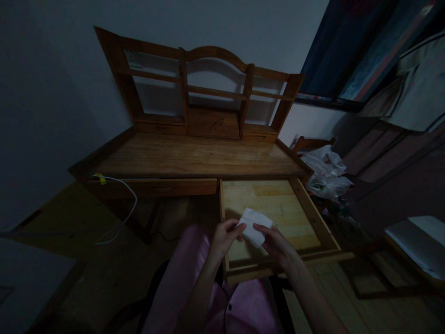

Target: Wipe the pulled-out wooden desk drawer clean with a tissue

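Note:
A folded white paper tissue (255,226) is held between both hands over the pulled-out desk drawer (278,197). My left hand (225,237) pinches its left edge between thumb and fingers. On the other side, my right hand (274,240) is closed on the right edge, its thumb lying on top. The drawer's pale wooden bottom shows below the tissue, with a few small dark marks on it. Fingers beneath the tissue are hidden.
Behind the drawer stands a wooden desk (194,155) with a shelf hutch (213,123). A white cable (134,197) hangs at its left front. Plastic bags (325,171) sit on the right, near a low stand (413,246). A second drawer (163,188) is closed.

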{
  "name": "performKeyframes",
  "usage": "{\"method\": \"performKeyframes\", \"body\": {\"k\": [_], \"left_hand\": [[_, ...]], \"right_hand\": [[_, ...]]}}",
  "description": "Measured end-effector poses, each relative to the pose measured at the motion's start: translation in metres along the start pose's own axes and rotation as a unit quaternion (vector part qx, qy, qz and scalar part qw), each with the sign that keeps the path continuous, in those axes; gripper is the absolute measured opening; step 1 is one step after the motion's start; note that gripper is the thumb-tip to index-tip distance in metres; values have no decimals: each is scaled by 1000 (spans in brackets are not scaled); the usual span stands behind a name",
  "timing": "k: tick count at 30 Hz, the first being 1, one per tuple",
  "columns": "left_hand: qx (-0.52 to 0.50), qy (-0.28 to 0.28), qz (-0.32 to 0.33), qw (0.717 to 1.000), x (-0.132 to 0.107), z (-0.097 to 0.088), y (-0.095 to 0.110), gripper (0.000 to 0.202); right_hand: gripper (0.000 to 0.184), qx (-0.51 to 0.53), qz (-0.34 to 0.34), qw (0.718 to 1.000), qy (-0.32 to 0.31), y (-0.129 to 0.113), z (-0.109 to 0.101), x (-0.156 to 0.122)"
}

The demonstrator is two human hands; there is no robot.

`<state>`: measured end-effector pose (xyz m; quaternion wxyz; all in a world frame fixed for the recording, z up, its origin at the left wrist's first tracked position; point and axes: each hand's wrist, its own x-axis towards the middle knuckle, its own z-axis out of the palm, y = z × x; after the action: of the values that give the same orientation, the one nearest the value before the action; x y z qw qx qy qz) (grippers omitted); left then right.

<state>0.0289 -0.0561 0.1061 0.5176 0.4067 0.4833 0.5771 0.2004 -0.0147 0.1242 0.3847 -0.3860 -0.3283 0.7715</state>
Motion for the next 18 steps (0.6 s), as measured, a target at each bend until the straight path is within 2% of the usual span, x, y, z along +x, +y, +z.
{"method": "performKeyframes", "body": {"k": [8,13,18], "left_hand": [[-14,-1,-8,1000,0,0,-5,43],[47,55,42,996,1,0,-6,35],[89,82,65,991,2,2,-11,30]], "right_hand": [[40,-21,6,1000,1,-3,-1,1],[45,-34,-20,999,30,-1,-1,0],[44,-132,-69,987,53,1,0,-3]]}}
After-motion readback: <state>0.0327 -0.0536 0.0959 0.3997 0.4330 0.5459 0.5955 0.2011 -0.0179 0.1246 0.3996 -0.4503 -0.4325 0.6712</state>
